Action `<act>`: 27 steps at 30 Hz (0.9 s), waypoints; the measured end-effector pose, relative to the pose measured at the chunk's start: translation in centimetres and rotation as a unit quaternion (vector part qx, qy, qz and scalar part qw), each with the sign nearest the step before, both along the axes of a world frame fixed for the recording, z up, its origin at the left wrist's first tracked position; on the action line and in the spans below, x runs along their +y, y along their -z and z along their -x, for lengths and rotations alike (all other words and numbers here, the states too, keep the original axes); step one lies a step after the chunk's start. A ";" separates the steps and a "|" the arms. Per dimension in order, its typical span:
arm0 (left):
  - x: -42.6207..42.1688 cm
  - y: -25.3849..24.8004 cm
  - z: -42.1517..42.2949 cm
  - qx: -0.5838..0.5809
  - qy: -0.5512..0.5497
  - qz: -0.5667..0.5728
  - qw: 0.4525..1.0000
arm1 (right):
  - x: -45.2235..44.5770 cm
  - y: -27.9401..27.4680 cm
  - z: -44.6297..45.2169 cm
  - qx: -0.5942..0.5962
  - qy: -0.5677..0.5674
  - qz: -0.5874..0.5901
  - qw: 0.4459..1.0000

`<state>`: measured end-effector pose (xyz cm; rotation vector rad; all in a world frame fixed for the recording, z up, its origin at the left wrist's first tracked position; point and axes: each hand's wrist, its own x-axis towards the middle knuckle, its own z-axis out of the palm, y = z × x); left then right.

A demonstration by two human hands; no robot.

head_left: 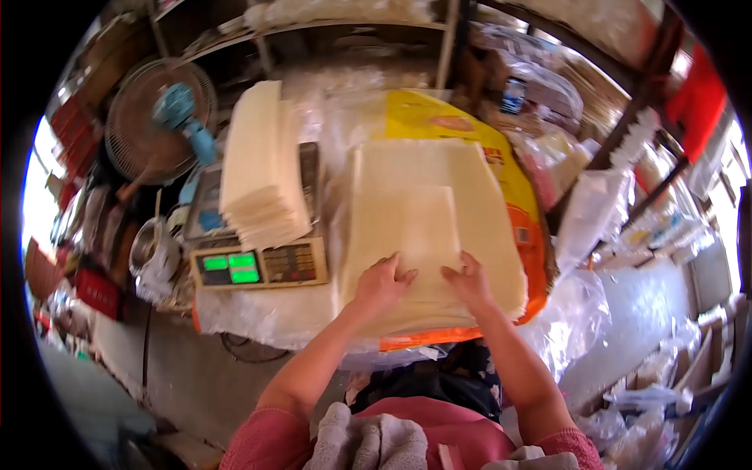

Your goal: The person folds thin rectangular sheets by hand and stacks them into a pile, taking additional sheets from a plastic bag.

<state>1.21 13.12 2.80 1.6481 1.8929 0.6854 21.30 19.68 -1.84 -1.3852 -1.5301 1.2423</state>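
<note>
A stack of large, thin cream-coloured sheets [489, 227] lies flat in front of me. On its middle rests a smaller folded cream piece [423, 215], of the same pale colour. My left hand [384, 283] touches the sheets by the near left part of the folded piece, its thumb apart from its bent fingers. At the near right edge of that piece is my right hand [470, 283], thumb and fingers also spread. To the left, a tall pile of folded cream sheets [262, 168] sits on a digital scale [294, 265] with a lit green display.
A yellow and orange printed sack [521, 196] lies under the stack. Behind the scale stands a fan [160, 117] with a blue hub. Clear plastic bags [576, 313] hang at the table's right edge. Cluttered shelves [352, 31] line the back.
</note>
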 end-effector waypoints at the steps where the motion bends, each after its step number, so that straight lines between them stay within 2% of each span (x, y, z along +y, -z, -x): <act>1: -1.0 0.1 1.3 -0.046 -0.051 -0.072 0.995 | 0.2 -0.2 -0.1 0.055 -0.001 -0.001 0.998; 3: -3.4 0.6 3.8 -0.131 -0.137 -0.220 0.957 | -0.2 -1.5 -0.2 0.051 0.006 0.039 0.998; 4: -4.1 1.8 5.7 -0.220 -0.219 -0.311 0.898 | -0.5 -2.2 -0.1 0.049 0.017 0.057 0.997; 5: -4.9 0.5 7.3 -0.270 -0.311 -0.372 0.832 | -0.8 -2.6 0.1 0.069 0.006 0.062 0.996; 6: -5.7 0.5 9.6 -0.293 -0.389 -0.407 0.773 | -1.0 -3.0 0.2 0.087 -0.002 0.067 0.994; 7: -5.9 2.5 13.2 -0.345 -0.441 -0.428 0.709 | -1.2 -3.2 0.0 0.106 -0.006 0.070 0.992; 8: -6.0 3.9 16.1 -0.415 -0.457 -0.446 0.648 | -1.0 -2.3 -0.2 0.115 -0.014 0.050 0.992; 9: -6.1 4.0 19.1 -0.478 -0.473 -0.372 0.640 | -0.4 -0.3 -0.3 0.124 -0.017 0.029 0.992; 11: -5.3 2.5 21.7 -0.663 -0.413 -0.293 0.552 | 0.4 2.1 -0.5 0.128 -0.005 0.003 0.992; 12: -4.5 0.4 21.3 -0.685 -0.429 -0.277 0.519 | 0.1 1.4 -0.4 0.140 -0.005 0.007 0.990; 14: -3.9 -0.4 22.1 -0.721 -0.357 -0.278 0.525 | -0.6 -0.2 0.1 0.163 -0.014 0.020 0.986; 19: -3.1 0.2 21.6 -0.660 -0.303 -0.292 0.623 | -0.6 0.2 0.1 0.151 -0.014 0.006 0.988; 21: -3.8 0.5 20.8 -0.671 -0.287 -0.295 0.616 | -0.5 0.3 0.1 0.128 -0.012 -0.005 0.992; 24: -5.6 1.0 19.2 -0.688 -0.279 -0.302 0.598 | -1.9 -3.1 0.2 0.090 0.002 0.027 0.996; 26: -6.7 0.7 18.4 -0.712 -0.241 -0.298 0.589 | -1.9 -2.9 0.1 0.125 -0.007 0.010 0.992; 27: -7.0 0.0 18.0 -0.730 -0.268 -0.265 0.570 | -2.0 -2.8 0.1 0.145 -0.009 0.002 0.989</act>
